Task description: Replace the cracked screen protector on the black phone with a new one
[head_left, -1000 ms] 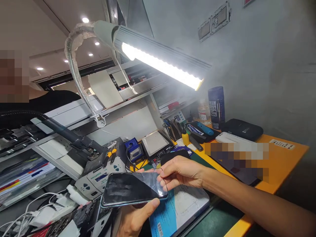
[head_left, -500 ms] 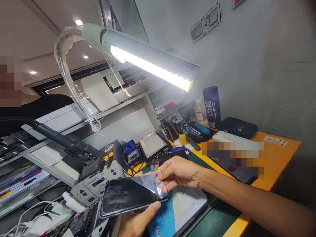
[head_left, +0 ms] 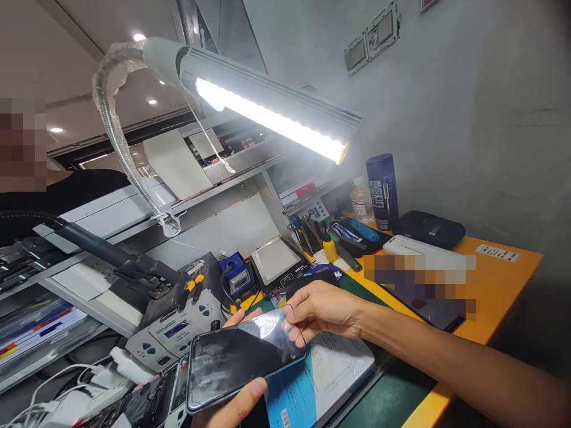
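A smartphone (head_left: 236,364) with a dark, glossy, smudged screen and bluish edge rests in my left hand (head_left: 238,407). My left thumb presses on its near edge, and fingertips show past its far edge; the palm is hidden beneath. My right hand (head_left: 312,309) is at the phone's right end, its thumb and fingers pinching the edge of a thin, clear, dark-rimmed screen film (head_left: 272,326). Lamp light reflects off that end. I cannot tell how much of the film touches the screen. Below the phone lies a blue and white box (head_left: 341,365).
A bright lamp (head_left: 272,113) on a flexible neck hangs over the bench. Left stand a grey control station (head_left: 173,333) and white plugs with cables (head_left: 102,380). Hand tools (head_left: 307,232), a dark blue can (head_left: 382,190) and a black box (head_left: 429,229) line the back. Another person's shoulder (head_left: 89,181) shows left.
The phone's left end has dipped and turned toward me. My left thumb has shifted left along the near edge, and more left fingertips show behind. My right hand has barely moved.
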A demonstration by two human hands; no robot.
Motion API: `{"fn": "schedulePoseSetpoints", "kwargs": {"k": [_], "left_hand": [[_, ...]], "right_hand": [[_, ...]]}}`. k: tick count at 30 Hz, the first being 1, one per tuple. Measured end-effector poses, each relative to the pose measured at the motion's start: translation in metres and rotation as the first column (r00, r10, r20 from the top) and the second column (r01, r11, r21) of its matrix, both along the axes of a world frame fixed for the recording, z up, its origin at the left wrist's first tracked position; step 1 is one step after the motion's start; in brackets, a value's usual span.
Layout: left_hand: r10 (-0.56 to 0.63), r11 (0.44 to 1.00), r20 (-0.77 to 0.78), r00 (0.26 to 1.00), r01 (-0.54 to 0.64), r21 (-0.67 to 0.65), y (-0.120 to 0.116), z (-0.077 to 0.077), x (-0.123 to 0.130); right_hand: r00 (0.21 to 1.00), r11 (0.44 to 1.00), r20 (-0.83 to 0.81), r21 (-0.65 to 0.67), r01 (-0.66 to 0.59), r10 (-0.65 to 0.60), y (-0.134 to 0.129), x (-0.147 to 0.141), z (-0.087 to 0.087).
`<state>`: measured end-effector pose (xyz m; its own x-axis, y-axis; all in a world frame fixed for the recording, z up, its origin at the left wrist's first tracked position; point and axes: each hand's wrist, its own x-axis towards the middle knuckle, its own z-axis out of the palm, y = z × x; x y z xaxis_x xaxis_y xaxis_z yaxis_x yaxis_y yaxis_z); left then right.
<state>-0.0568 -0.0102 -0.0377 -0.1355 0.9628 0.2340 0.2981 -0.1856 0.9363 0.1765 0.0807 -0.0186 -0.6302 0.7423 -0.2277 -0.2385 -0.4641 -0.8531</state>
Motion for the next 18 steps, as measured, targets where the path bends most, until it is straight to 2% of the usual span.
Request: {"fn": "schedulePoseSetpoints", "kwargs": {"k": [4, 9, 18], "left_hand": [[-0.039, 0.998, -0.029, 0.999, 0.04, 0.055, -0.003, -0.001, -0.005], [-0.076, 0.989, -0.062, 0.995, 0.083, 0.123, -0.008, -0.015, 0.006], [-0.057, 0.985, -0.125, 0.991, 0.076, 0.157, -0.009, -0.028, 0.008]], "right_hand": [[1.0, 1.0, 0.005, 0.015, -0.011, 0.011, 0.001, -0.003, -0.005], [0.998, 0.999, 0.04, 0.021, -0.043, 0.042, 0.007, -0.006, -0.014], [0.991, 0.996, 0.113, 0.036, -0.077, 0.072, 0.013, -0.006, -0.022]]}}
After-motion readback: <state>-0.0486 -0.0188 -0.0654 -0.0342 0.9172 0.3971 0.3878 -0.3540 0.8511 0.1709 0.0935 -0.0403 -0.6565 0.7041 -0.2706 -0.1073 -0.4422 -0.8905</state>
